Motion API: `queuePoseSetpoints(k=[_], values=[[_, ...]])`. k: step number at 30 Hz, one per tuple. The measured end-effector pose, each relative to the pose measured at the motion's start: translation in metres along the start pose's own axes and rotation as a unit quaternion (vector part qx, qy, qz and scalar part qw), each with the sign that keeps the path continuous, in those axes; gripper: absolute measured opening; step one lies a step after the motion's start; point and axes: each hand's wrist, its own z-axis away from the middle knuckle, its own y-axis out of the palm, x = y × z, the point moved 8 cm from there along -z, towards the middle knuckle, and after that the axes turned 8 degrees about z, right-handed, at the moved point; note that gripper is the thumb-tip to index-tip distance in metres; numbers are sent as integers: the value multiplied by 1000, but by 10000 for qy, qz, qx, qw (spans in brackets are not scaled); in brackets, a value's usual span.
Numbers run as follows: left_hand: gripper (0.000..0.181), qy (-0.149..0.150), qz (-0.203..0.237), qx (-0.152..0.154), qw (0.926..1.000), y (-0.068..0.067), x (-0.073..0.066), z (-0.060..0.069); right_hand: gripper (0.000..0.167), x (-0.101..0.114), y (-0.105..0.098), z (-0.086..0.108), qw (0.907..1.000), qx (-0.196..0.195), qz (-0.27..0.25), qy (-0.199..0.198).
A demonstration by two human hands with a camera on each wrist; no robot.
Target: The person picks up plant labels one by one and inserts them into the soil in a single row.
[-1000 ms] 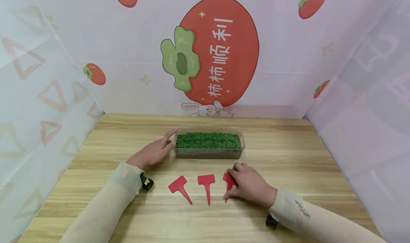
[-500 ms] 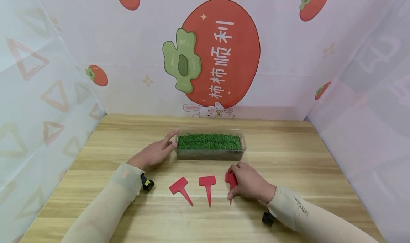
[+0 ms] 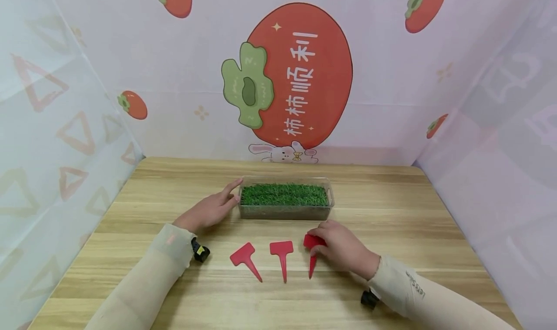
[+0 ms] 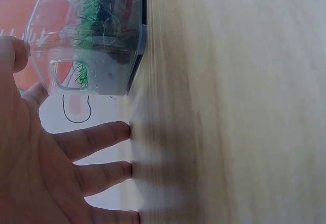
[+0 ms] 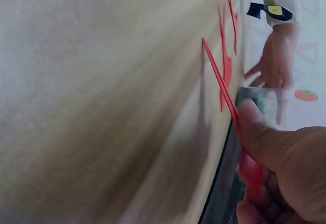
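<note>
While its pointed tip faces the person and its broad head the planter, the right-hand red tag (image 3: 312, 265) lies with its long axis running nearly straight away across the table (image 3: 278, 306); whether the tip touches wood, I cannot tell. The right hand (image 3: 345, 248) pinches its head between thumb and curled fingers. Just left lie the middle tag (image 3: 282, 249), similarly aligned, and the left tag (image 3: 243, 255), slanted. Farther off, the left hand (image 3: 209, 210), fingers spread apart, touches the left end of the clear planter (image 3: 285, 213), which holds green grass (image 3: 283, 194).
</note>
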Motion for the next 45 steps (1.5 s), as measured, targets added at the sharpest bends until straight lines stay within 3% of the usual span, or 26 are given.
queuePoseSetpoints(k=[4,12,22,29,35,45], values=[[61,-24,29,15,10000,0,3,0,15,-4,-9,-2,9989,-148,-437,81],[61,-42,79,1,10000,1,3,2,21,-7,-31,-4,9937,-482,-1013,-25],[62,-54,63,0,10000,2,4,2,29,-12,-73,-17,9882,-1324,-735,-210],[61,-43,66,3,10000,2,5,2,39,-18,-95,-31,9843,-1612,-701,-170],[61,-48,55,44,10000,3,4,1,37,-14,-115,-36,9788,-1976,-470,-251],[62,-30,72,23,10000,0,0,1,32,-25,-124,-50,9729,-2278,-287,-282]])
